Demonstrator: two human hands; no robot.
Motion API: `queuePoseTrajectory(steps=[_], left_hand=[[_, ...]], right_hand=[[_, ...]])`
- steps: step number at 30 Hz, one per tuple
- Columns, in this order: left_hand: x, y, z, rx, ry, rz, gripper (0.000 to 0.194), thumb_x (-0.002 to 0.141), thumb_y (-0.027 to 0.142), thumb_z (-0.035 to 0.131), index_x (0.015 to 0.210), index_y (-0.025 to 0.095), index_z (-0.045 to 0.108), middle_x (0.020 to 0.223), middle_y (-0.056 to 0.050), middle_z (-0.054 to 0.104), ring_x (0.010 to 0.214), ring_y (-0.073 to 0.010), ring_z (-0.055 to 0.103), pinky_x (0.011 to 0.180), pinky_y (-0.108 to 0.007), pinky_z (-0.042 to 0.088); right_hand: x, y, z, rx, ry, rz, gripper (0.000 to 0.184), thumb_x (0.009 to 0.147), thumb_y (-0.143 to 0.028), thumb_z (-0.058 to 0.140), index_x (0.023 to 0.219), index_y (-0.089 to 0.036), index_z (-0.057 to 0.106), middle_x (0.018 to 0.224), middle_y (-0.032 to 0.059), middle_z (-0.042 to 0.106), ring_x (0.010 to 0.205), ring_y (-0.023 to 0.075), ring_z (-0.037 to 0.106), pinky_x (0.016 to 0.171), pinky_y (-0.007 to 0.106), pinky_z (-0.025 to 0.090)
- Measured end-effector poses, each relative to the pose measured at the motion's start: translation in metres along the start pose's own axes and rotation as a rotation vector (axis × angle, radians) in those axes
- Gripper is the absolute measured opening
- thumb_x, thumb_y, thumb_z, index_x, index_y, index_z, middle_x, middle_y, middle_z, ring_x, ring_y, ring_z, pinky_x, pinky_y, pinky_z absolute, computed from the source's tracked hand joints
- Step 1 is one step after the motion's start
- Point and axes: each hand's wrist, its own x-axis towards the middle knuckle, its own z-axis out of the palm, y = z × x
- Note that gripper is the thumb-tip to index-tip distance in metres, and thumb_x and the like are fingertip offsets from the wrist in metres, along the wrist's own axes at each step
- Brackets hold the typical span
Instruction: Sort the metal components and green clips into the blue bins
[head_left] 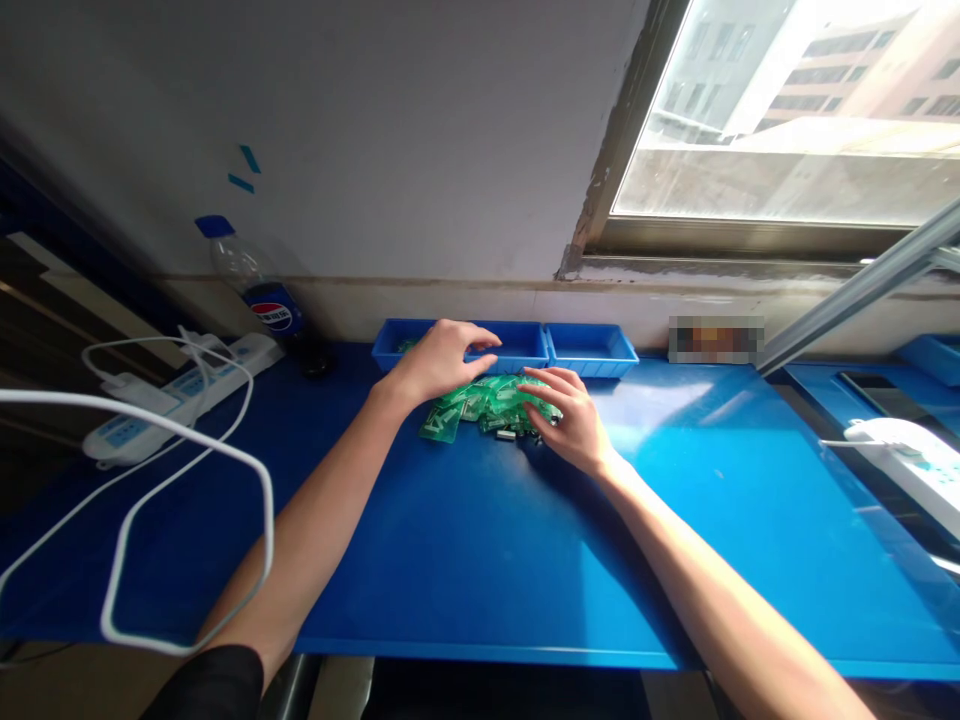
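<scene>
A pile of green plastic packets (491, 398) with small metallic parts lies on the blue table. Over the pile's far left side, by the front wall of the larger blue bin (525, 350), hovers my left hand (442, 360), its thumb and fingers apart and nothing between them. My right hand (568, 420) is at the right edge of the pile with fingers spread and slightly curled; whether the fingertips touch the packets I cannot tell. A small metallic piece (505, 435) lies loose at the pile's near edge. Some green material shows inside the larger bin, partly behind my left hand.
A smaller blue bin (592, 348) adjoins the larger one along the wall. At left stand a cola bottle (274, 305) and a white power strip (180, 400), with a white cable (266, 500) looping across my left forearm. Another power strip (911, 460) lies at right.
</scene>
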Motion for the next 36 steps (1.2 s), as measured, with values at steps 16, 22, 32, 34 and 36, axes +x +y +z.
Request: queuePoseTrajectory(steps=[16,22,32,34,36], left_hand=[[0.001,0.034,0.019,-0.481,-0.047,-0.055,0.022,0.085,0.034,0.078,0.094,0.014,0.082,0.094,-0.008,0.083,0.085,-0.0230,0.079,0.080,-0.029,0.061],[0.000,0.032,0.026,-0.606,-0.087,-0.205,0.036,0.080,0.044,0.083,0.097,0.012,0.081,0.087,-0.011,0.082,0.078,-0.0248,0.078,0.067,-0.029,0.059],[-0.001,0.015,-0.003,0.100,0.291,-0.252,0.018,0.088,0.027,0.071,0.104,0.022,0.080,0.096,-0.005,0.082,0.092,-0.0251,0.077,0.086,-0.034,0.059],[-0.003,0.006,-0.011,0.310,0.335,-0.370,0.019,0.092,0.028,0.067,0.106,0.024,0.079,0.102,-0.007,0.082,0.099,-0.0298,0.076,0.090,-0.040,0.058],[-0.004,-0.004,-0.015,0.403,0.305,-0.454,0.024,0.091,0.033,0.071,0.112,0.024,0.079,0.108,-0.010,0.081,0.102,-0.0337,0.076,0.091,-0.043,0.058]], right_hand=[[0.011,-0.008,-0.010,0.661,0.306,0.494,0.027,0.079,-0.046,0.088,0.095,-0.025,0.081,0.088,0.0032,0.081,0.072,0.0211,0.073,0.074,0.039,0.062],[0.013,-0.008,-0.011,0.767,0.289,0.589,0.036,0.076,-0.049,0.089,0.099,-0.023,0.079,0.081,0.0029,0.079,0.066,0.0189,0.069,0.069,0.038,0.060],[0.007,0.002,-0.010,0.117,0.210,0.522,0.039,0.089,-0.055,0.072,0.112,-0.024,0.077,0.113,0.0091,0.080,0.105,0.0307,0.072,0.095,0.050,0.054],[0.006,0.003,-0.008,0.046,0.148,0.515,0.043,0.087,-0.057,0.073,0.115,-0.025,0.076,0.116,0.0090,0.079,0.103,0.0313,0.071,0.094,0.051,0.054],[0.004,0.002,-0.006,0.044,0.104,0.509,0.046,0.084,-0.058,0.075,0.117,-0.025,0.075,0.116,0.0089,0.079,0.098,0.0307,0.070,0.092,0.050,0.055]])
